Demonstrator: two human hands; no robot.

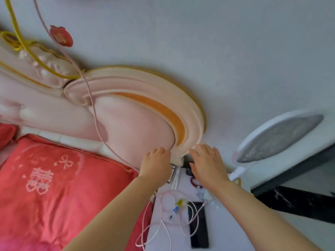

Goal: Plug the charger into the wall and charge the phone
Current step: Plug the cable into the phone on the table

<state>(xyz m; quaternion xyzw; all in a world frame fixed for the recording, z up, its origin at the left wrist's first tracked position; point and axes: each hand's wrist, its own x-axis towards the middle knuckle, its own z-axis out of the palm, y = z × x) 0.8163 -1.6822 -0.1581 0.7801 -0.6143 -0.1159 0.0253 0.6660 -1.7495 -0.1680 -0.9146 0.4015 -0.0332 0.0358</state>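
Note:
A black phone (198, 225) lies flat on the white bedside table (224, 230), with a pink-white cable (194, 217) looped across it. More white cable (164, 230) curls off the table's left edge. My left hand (155, 163) rests with curled fingers against the lower end of the pink headboard (137, 127). My right hand (208, 163) reaches with fingers spread toward the dark gap at the wall behind the table, above a small black object (188, 171). No charger plug shows in either hand. A white power strip (175, 179) lies between my hands.
A red pillow (54, 187) lies on the bed at left. A white fan (277, 136) leans by the wall at right, next to a dark cabinet (299, 201). A small yellow-blue tube (178, 205) and other small items lie on the table. A pink cord (90, 98) hangs over the headboard.

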